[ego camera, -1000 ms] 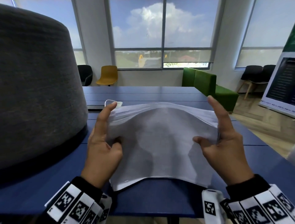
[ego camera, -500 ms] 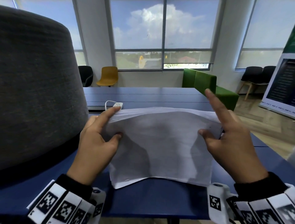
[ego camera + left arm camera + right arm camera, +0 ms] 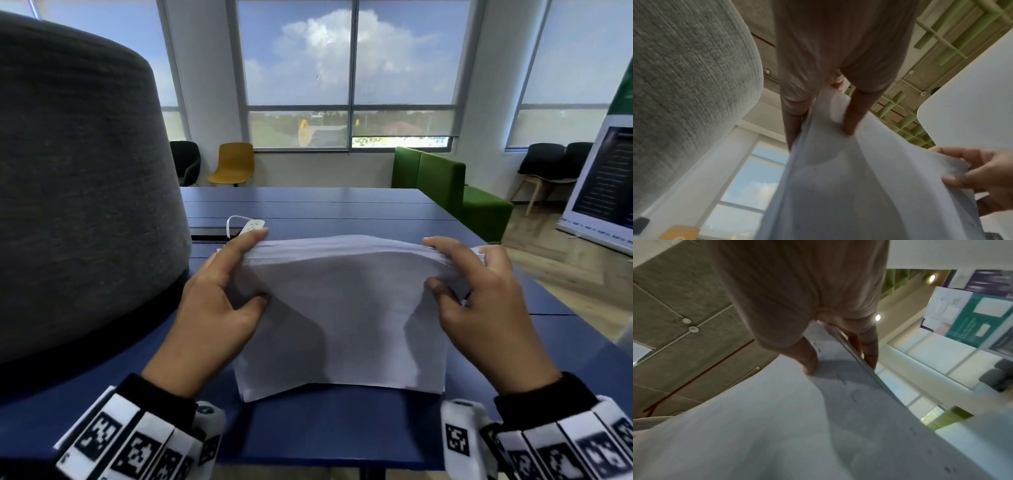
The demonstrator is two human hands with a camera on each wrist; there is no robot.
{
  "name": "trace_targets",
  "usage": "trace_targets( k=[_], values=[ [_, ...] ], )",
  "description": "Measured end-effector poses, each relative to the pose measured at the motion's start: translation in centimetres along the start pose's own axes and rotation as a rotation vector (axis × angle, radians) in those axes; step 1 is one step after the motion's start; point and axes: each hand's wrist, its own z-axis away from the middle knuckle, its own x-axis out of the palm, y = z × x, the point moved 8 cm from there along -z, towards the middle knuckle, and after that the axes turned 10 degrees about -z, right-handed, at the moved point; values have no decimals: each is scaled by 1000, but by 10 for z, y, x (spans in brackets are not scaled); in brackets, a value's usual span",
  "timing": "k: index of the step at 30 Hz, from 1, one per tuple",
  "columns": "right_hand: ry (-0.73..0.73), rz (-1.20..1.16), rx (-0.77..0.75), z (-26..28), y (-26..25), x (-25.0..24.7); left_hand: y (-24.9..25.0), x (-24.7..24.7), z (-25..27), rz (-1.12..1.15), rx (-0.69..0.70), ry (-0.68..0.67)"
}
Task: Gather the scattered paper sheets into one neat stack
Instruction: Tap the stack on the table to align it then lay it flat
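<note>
While my left hand [image 3: 219, 308] and right hand [image 3: 479, 308] each pinch a side of the paper stack [image 3: 342, 318], thumbs in front, its bottom edge rests on the blue counter [image 3: 325, 428]. Since a moment ago my forefingers have folded down onto the top edge, squaring it; sheets look nearly aligned.

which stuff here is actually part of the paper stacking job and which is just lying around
Job: paper stack, gripped by left hand and right hand, on the blue table.

Lying about: white power strip, grey lampshade, yellow chair, green sofa.
</note>
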Motion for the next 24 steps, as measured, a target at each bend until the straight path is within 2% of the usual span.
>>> trace_targets(
  k=[7,11,14,18,21,24],
  values=[
    [83,-108,-40,-18,-7,-5,8,-8,-6,15,20,180],
    [-5,-92,-37,-9,-4,2,2,-5,3,-24,12,126],
    [-25,-118,13,3,10,8,-3,3,13,36,-3,82],
    [7,-305,41,4,18,11,-4,8,13,183,-28,78],
    [44,-369,8,-7,8,6,3,3,6,187,15,102],
    [56,-544,48,-19,4,-1,4,-3,3,227,23,121]
  ],
)
